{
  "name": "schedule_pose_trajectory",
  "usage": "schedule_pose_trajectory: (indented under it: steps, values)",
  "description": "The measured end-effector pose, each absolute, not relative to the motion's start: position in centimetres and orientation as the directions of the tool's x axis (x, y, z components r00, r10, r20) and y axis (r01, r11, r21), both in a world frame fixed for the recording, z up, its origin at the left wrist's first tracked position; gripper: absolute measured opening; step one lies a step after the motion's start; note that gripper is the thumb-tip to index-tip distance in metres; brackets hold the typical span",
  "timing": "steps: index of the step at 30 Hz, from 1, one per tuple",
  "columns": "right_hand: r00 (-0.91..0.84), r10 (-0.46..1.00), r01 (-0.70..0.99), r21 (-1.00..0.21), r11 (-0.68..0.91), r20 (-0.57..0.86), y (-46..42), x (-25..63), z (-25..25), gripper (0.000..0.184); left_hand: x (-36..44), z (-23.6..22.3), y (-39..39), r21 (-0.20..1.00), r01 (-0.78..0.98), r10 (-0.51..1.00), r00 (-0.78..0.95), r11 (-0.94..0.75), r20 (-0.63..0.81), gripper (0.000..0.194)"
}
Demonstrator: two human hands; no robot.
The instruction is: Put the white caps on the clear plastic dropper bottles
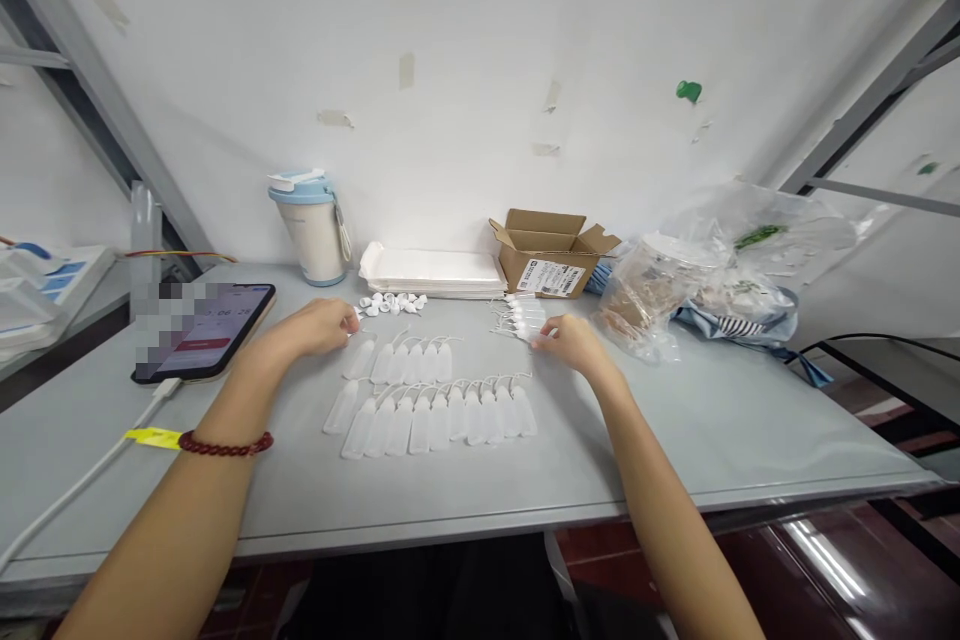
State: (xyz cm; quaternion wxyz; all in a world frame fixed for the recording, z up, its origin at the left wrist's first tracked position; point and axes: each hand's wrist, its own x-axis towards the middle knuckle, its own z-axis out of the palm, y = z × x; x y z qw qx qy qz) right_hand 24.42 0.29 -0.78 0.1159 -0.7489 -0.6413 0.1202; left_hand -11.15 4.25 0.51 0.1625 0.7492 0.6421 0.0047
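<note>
At a grey desk (675, 440) beneath a white wall (450, 70), a red bead bracelet (225, 443) circles my wrist near the front edge. A white charging cable (90, 465) with a yellow tag (154, 437) runs toward a smartphone (225, 340) at the left edge. Two rows of small translucent plastic squeeze bottles (427, 420) lie flat mid-desk, thin tethers curving from their necks. They look light and soft-walled, best taken by the body, as the tethers seem too flimsy to bear a pull. My left hand (315, 328) hovers beyond the back row, its fingers (346, 322) curled and nearly closed, though I cannot tell whether they hold anything. The fingertips (537, 340) of my right hand (574, 345), half-closed, meet a bunch of bottles (521, 318) toward the far edge; any grip is unclear. Beyond lie small white caps (390, 302), stacked white foam trays (431, 270), a blue-topped tumbler (311, 230), and an open cardboard box (544, 255) whose printed label (544, 277) is too small to read. A clear plastic bag (645, 300) sits at the far right.
</note>
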Motion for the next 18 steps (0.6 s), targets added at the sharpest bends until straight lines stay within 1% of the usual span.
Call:
schedule_pose_trajectory:
  steps: [4,8,14,18]
  values:
    - [0.161,0.987,0.954,-0.254,-0.159,-0.012,0.26,24.25,-0.72,0.026,-10.61,0.66,4.06,0.223,0.963,0.956,0.201,-0.152,-0.215,0.043]
    - [0.17,0.985,0.961,-0.221,-0.166,-0.001,0.27,24.12,-0.82,0.025,-10.35,0.5,4.08,0.208,0.964,0.954,0.208,-0.163,-0.214,0.045]
    - [0.212,0.977,0.964,-0.169,-0.204,0.028,0.33,24.2,-0.94,0.027,-10.86,0.02,4.62,0.19,0.973,0.965,0.17,-0.132,-0.198,0.036]
    - [0.211,0.977,0.969,-0.142,-0.203,0.043,0.38,24.22,-0.99,0.025,-11.16,-0.12,4.74,0.163,0.982,0.977,0.119,-0.091,-0.177,0.037]
